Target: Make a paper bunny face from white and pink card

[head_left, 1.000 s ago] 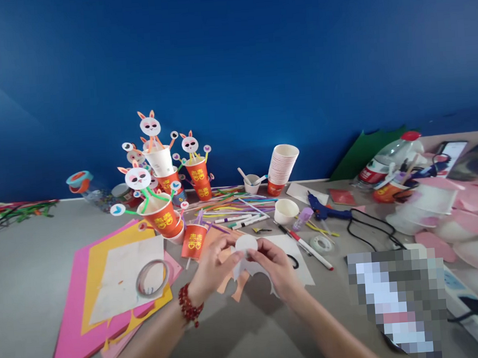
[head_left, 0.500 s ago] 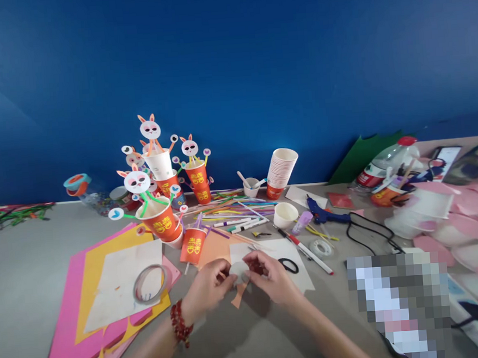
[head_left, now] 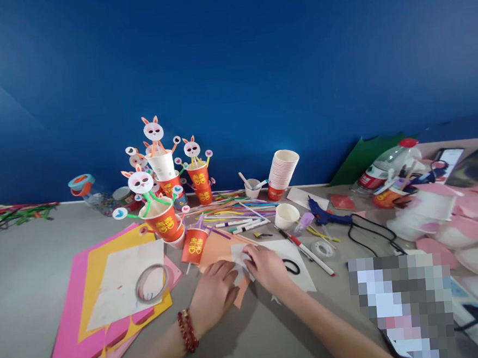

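Observation:
My left hand (head_left: 214, 291), palm down with bent fingers, is closed beside a piece of orange paper (head_left: 242, 292); what its fingertips hold is hidden. My right hand (head_left: 267, 267) has its curled fingers closed on a piece of white paper (head_left: 239, 258) between the hands. Under the right forearm lies a white sheet (head_left: 305, 275), with a black scissors handle (head_left: 292, 266) showing on it. An orange sheet (head_left: 217, 248) lies just beyond my left fingers. Near it a red paper cup (head_left: 194, 246) stands upside down and tilted.
Rabbit-faced cups (head_left: 160, 222) stand at the back left. A tape roll (head_left: 152, 283) rests on stacked coloured paper (head_left: 64, 322). Markers (head_left: 313, 255), clear tape (head_left: 322, 249), a white cup (head_left: 286, 216), stacked cups (head_left: 283, 170) and a blue glue gun (head_left: 327, 215) with its cord are behind and right.
Both hands held a small white round piece with an orange strip between them. Now my left hand has turned palm down, and my right hand has shifted slightly up over the white paper.

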Demonstrator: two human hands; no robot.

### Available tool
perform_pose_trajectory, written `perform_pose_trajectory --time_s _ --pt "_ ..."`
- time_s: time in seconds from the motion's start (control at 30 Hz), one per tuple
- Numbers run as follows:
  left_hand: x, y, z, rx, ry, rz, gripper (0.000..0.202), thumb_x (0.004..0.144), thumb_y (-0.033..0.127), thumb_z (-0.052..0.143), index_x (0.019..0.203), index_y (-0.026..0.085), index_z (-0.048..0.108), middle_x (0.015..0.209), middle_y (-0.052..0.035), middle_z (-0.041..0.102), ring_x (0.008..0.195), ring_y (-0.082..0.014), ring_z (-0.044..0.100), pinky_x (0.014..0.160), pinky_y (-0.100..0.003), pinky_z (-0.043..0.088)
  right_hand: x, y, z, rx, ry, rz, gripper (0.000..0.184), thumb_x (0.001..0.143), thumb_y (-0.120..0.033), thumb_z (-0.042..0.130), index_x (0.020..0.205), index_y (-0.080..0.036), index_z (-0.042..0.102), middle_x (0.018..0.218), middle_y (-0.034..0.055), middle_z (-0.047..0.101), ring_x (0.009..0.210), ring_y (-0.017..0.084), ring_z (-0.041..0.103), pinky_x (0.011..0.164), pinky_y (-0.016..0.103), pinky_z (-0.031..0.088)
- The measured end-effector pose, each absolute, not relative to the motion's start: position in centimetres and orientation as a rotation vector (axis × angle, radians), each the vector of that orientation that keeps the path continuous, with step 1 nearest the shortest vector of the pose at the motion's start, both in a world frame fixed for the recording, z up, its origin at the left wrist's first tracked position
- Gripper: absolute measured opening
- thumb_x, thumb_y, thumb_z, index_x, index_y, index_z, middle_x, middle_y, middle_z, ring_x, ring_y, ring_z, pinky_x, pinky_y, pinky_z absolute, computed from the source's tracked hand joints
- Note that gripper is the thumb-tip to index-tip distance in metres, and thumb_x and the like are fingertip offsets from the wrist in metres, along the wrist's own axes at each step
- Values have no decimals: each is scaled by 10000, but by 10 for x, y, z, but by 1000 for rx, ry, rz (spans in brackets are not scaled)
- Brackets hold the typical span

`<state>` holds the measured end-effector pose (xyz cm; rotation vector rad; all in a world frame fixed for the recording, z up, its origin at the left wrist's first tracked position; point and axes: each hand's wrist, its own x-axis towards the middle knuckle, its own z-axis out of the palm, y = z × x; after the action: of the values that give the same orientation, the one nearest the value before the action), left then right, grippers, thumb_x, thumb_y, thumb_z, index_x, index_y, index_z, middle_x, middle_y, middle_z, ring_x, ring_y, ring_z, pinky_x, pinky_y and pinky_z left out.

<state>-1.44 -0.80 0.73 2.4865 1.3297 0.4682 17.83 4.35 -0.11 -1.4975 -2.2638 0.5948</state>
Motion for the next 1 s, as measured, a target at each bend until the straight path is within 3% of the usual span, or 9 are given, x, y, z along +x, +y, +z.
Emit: perform_pose_trajectory --time_s 0.13,0.3,0.57,0.83,1.0 --pt "-14 -10 5 2514 1348 418 320 869 169 564 1186 205 592 1246 -87 598 1163 -272 525 989 -446 444 177 39 3 -1505 -2421 373 177 883 -148 534 1035 -205 606 1083 100 652 987 272 588 800 341 447" --pt "-15 -11 9 2489 1362 385 287 905 201 523 1185 206 586 1297 -98 560 1187 -269 513 998 -449 443 180 37 3 -1406 -2561 224 130 907 -172 548 1012 -212 614 1082 85 643 1006 262 570 823 350 462" --pt "-20 -6 0 2592 1351 332 408 919 243 516 1324 194 524 1404 -103 522 1291 -289 454 1053 -476 405 181 36 -2 -1357 -2576 198 107 916 -179 563 997 -215 622 1067 72 637 1011 256 554 850 362 456" --pt "-28 -10 2 2526 1458 423 297 943 260 491 1214 185 588 1337 -122 550 1229 -285 500 1009 -464 450 183 36 -3 -1352 -2562 228 111 906 -187 582 1005 -216 622 1097 69 632 1030 264 548 860 370 456" --pt "-23 -9 5 2545 1466 427 362 935 272 507 1288 199 540 1320 -110 548 1191 -281 507 1001 -454 439 182 37 -3 -1332 -2578 221 118 909 -182 579 1014 -213 623 1080 68 633 1026 264 550 862 367 458"
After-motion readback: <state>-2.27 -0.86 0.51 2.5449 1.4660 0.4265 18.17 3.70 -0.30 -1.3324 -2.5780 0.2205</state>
